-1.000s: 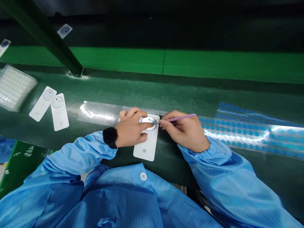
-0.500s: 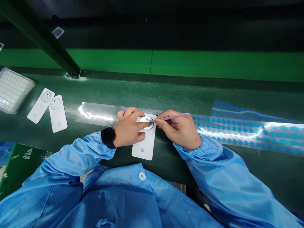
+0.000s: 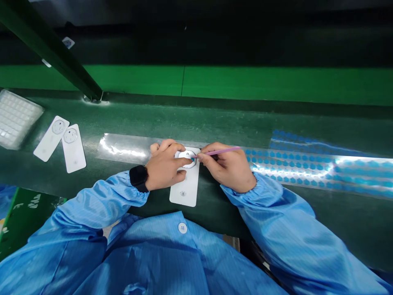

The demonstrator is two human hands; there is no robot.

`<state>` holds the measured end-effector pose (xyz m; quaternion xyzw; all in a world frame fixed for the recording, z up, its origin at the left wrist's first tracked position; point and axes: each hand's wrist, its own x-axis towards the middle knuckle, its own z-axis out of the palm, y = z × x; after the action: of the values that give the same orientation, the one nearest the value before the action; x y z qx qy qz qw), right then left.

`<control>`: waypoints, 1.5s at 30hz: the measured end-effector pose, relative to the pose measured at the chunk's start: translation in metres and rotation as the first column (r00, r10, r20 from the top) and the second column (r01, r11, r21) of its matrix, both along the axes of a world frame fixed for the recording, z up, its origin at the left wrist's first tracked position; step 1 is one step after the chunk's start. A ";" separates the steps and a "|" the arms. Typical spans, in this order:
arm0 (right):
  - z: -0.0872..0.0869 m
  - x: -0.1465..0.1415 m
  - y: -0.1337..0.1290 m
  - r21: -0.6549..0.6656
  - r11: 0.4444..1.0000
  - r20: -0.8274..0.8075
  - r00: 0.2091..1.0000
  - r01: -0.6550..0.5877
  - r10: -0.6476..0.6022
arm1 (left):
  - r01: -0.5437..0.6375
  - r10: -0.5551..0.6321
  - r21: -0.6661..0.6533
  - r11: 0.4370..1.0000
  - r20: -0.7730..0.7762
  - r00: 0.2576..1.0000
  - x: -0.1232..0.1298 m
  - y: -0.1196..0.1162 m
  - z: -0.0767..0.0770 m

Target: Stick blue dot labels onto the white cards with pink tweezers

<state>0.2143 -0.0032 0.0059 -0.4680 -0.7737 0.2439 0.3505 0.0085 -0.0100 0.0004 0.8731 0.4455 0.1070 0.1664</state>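
One clear tray of square cells (image 3: 16,119) out at far left on the green tabletop (image 3: 233,123), with two white cards (image 3: 50,138) just beside it, angled apart, each showing a round window. Moving right, a shiny clear film strip (image 3: 123,147) lies flat, running in toward the action. And here's the action: a third white card (image 3: 184,192) set square in front of the person, a ring-shaped disc (image 3: 186,159) on it under the fingers. Left hand (image 3: 164,166), black smartwatch (image 3: 138,178) on the wrist, is spread and pressing down, not gripping, apparently pinning the card so it can't slide. Right hand (image 3: 229,168) is pinched firmly on slim pink tweezers (image 3: 222,152), held like a pen for fine control, a tiny blue dot (image 3: 192,159) at the tip, right over the disc. Far right, a clear sheet of blue dots (image 3: 307,166) lies close by that hand, handy for picking from.
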 end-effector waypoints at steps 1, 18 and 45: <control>0.000 0.000 0.000 0.004 1.000 -0.007 1.000 -0.004 0.004 | -0.002 0.002 -0.002 1.000 0.000 1.000 0.000 0.000 0.000; 0.006 0.005 0.002 -0.078 0.997 -0.002 1.000 -0.005 0.005 | 0.000 0.000 -0.003 1.000 -0.002 1.000 0.000 0.000 0.003; 0.001 0.005 0.018 -0.557 0.829 -0.524 0.797 -0.054 -0.300 | -0.027 0.023 -0.028 0.999 -0.132 0.991 -0.004 0.020 0.012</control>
<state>0.2195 0.0145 0.0074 -0.4996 -0.4893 0.5626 0.4410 0.0042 0.0097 0.0128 0.8701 0.4679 0.0446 0.1482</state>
